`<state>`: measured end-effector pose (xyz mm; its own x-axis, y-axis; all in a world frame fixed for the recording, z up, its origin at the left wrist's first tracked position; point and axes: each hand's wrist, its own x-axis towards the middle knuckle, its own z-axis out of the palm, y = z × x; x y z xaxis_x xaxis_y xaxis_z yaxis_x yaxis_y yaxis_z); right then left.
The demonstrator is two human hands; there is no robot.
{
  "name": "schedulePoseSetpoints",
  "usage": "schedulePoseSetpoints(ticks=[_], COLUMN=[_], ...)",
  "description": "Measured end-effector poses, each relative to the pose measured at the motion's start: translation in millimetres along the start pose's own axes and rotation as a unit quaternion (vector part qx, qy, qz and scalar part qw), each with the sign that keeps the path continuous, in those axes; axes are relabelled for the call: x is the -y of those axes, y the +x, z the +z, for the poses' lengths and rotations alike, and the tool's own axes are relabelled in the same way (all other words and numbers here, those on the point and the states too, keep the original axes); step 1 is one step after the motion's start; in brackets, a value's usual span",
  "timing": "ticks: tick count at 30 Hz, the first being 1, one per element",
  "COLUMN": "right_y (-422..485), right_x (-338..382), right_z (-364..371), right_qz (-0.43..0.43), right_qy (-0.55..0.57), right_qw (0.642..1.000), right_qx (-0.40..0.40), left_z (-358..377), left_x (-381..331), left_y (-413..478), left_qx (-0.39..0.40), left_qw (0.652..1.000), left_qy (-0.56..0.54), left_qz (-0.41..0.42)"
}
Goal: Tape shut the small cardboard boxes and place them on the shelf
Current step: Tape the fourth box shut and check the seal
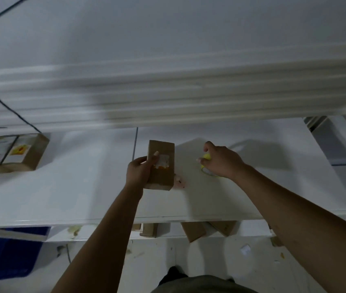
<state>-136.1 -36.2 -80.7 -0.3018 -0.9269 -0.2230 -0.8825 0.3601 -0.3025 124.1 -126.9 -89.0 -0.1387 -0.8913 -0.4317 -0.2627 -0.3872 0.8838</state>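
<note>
Head view: A person's left hand (139,172) grips a small cardboard box (161,166) just below the middle of the frame, over a white shelf (62,187). The thumb lies across the top face beside a torn white and orange label, and the fingers wrap the box's left side. Whether the box touches the shelf cannot be told.

At the box's 3 o'clock, well apart from it, the right hand (220,161) curls over a yellow roll (207,156) on the shelf, with most of the roll hidden under the palm. A small pinkish scrap (179,182) lies just beside the box at its 5 o'clock.

At 9 o'clock in the frame, a row of labelled boxes (11,153) sits on the same shelf, with a black cable (9,108) running above it. A blurred upper shelf (168,92) spans 12 o'clock. At 6 o'clock, more brown boxes (193,230) show on a lower level, partly hidden by the shelf's edge. A blue bin (5,250) fills 8 o'clock.
</note>
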Motion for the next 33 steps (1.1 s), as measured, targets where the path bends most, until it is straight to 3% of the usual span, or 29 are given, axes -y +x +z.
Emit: schedulePoseSetpoints(ticks=[4,8,11,14,16,20,23,25,29,33], right_y=[7,6,-1,-16,-32,-59,-60,-55,-56,-54], right_x=[27,48,54,58,61,69,79,85,87,104], right_z=[21,36,41,48,64,103,110,111,112,84], right_qz=[-0.046,-0.073,-0.096,-0.145,-0.160,-0.079,0.036,0.061,0.077,0.052], right_qy=[-0.086,-0.120,-0.100,-0.044,-0.028,-0.072,-0.092,-0.072,0.046,0.281], right_qw=[0.989,0.978,0.970,0.927,0.909,0.933,0.963,0.977,0.981,0.923], right_qx=[-0.110,-0.154,-0.199,-0.343,-0.383,-0.343,-0.249,-0.191,-0.175,-0.259], left_z=[0,-3,-4,-3,-4,-6,-8,-8,-7,-7], left_x=[12,26,34,40,45,51,49,47,47,50], left_y=[12,17,21,23,23,21,19,18,20,23], left_qx=[-0.071,-0.076,-0.066,-0.052,-0.046,-0.050,-0.048,-0.044,-0.044,-0.049], left_qw=[0.997,0.997,0.998,0.998,0.999,0.999,0.999,0.999,0.999,0.998], left_qy=[-0.003,0.002,0.021,0.022,0.017,0.015,0.017,0.023,0.031,0.034], left_qz=[-0.020,-0.007,-0.004,-0.002,0.001,0.005,0.006,0.011,0.007,0.006])
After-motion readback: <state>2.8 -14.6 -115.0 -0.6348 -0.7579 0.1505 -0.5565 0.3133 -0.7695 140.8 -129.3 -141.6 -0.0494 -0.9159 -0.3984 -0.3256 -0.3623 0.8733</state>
